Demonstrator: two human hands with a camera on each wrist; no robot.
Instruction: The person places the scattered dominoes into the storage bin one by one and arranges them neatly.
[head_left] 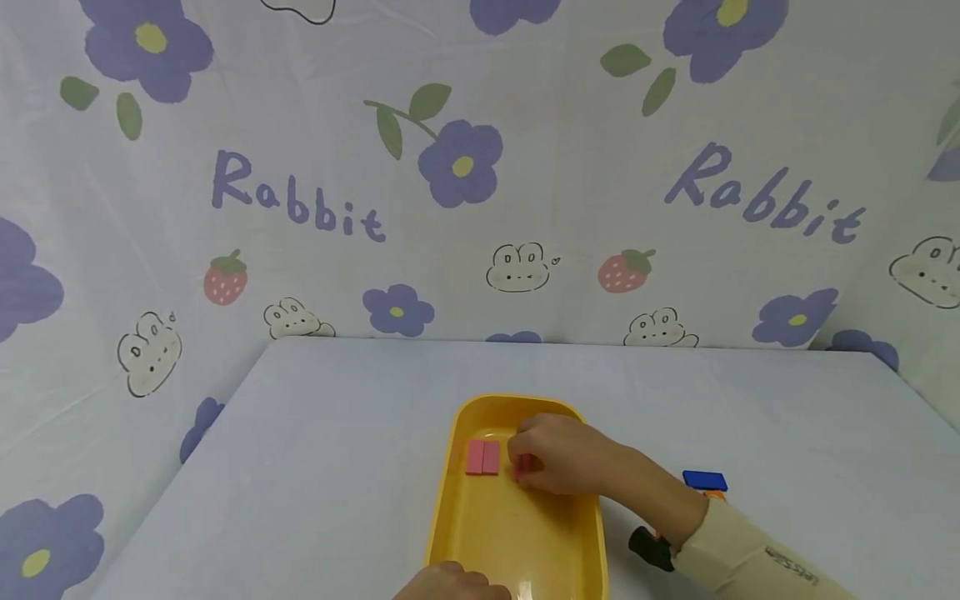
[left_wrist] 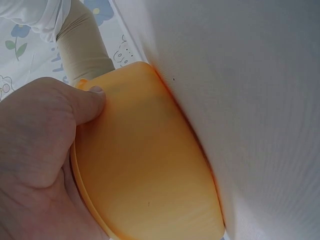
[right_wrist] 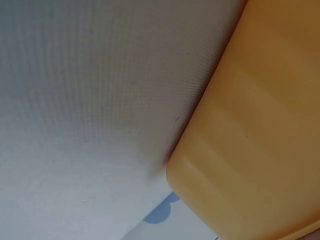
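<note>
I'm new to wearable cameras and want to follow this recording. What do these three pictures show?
There's no machine here, just a person's bare hands. The wide picture comes from a head camera looking forward and down; the other two come from cameras on the left and right wrists. On a white table sits a yellow tray. The left hand grips its edge. Inside lie two pink blocks, and the right hand pinches another pinkish piece. Right of the tray are a blue block and a dark object.

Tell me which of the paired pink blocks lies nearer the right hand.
The right block; the left block lies beyond it from the right hand.
</note>
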